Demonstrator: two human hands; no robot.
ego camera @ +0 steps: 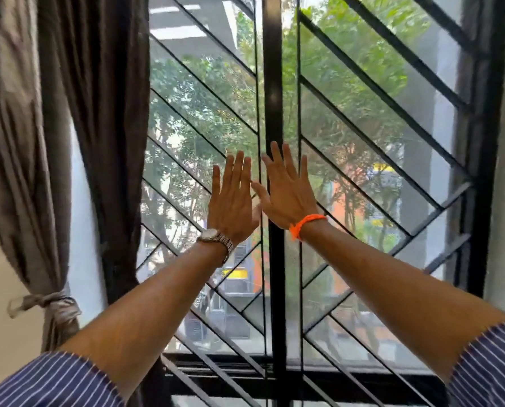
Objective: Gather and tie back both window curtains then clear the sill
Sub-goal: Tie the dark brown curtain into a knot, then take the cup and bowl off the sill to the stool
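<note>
A single head-worn wide-angle view looks forward and slightly upward, close to a window with a black metal grille of diagonal bars (363, 118). Both bare forearms reach in from the bottom corners toward the centre. The gathered brown fabric curtain (39, 142) fills the left edge; trees show through the glass.

Two hands (left hand (233, 205), right hand (289, 195)), one tied curtain (33, 142), one wristwatch (216, 237), one orange wristband (304, 223).
</note>
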